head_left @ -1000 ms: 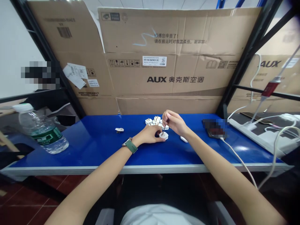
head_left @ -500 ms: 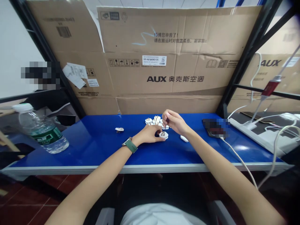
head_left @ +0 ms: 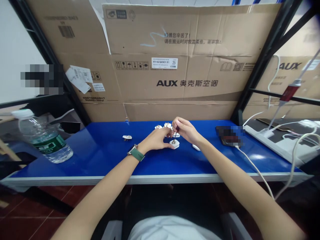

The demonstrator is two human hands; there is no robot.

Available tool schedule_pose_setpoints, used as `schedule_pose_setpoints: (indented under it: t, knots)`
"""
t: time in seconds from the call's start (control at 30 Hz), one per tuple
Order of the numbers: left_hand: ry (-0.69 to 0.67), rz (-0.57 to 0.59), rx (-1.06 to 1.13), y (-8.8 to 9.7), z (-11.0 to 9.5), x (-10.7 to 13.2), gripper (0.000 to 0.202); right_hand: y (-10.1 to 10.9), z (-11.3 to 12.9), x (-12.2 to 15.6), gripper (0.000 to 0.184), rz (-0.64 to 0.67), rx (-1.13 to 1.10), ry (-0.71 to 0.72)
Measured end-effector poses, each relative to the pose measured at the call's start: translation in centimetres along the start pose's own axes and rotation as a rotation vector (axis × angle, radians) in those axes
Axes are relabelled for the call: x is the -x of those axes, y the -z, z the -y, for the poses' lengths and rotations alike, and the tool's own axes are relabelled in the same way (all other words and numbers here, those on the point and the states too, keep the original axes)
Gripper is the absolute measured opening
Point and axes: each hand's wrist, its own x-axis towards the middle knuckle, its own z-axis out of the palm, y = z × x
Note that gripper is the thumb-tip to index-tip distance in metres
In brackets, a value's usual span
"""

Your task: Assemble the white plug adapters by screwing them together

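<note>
A white plug (head_left: 174,144) lies on the blue table with its metal prongs upward. My left hand (head_left: 157,138) is at its left side, thumb against the plug's edge and fingers arched above, close to the tool's shaft. My right hand (head_left: 186,129) is closed around a thin dark screwdriver (head_left: 175,136), held nearly upright with its lower end down at the plug; its handle is hidden in my fingers. Behind my left hand sit several similar white plugs (head_left: 167,125), partly covered. A white plug piece (head_left: 196,147) lies by my right wrist, partly hidden.
A small white part with metal prongs (head_left: 127,137) lies to the left on the table (head_left: 105,160). At the left end stands a water bottle (head_left: 47,140). On the right are a phone (head_left: 228,136) with a cable and a white power strip (head_left: 277,146). Cardboard (head_left: 185,100) backs the table.
My left hand's fingers have lifted off the plug's far side toward the screwdriver, with the thumb still at its edge. My right hand has barely moved.
</note>
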Motion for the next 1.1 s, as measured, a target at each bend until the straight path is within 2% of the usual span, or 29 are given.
schedule_pose_setpoints:
  t: [0.13, 0.4, 0.67, 0.97, 1.1]
  knots:
    - [-0.096, 0.063, 0.007, 0.87, -0.01, -0.07, 0.031, 0.08, 0.01, 0.05, 0.036, -0.01, 0.0, 0.001]
    - [-0.027, 0.072, 0.01, 0.63, 0.69, -0.07, 0.039, -0.16, 0.06, -0.07, 0.038, 0.003, 0.01, -0.016]
    - [-0.157, 0.076, 0.003, 0.88, 0.49, 0.02, 0.023, 0.05, 0.0, -0.06, 0.039, -0.025, 0.039, -0.005]
    - [-0.211, 0.089, -0.032, 0.71, 0.85, 0.19, 0.021, 0.15, 0.14, -0.08, 0.038, -0.027, 0.032, 0.013]
    - [-0.22, 0.081, -0.125, 0.66, 0.52, 0.17, 0.021, 0.25, 0.45, -0.06, 0.037, -0.055, 0.035, 0.046]
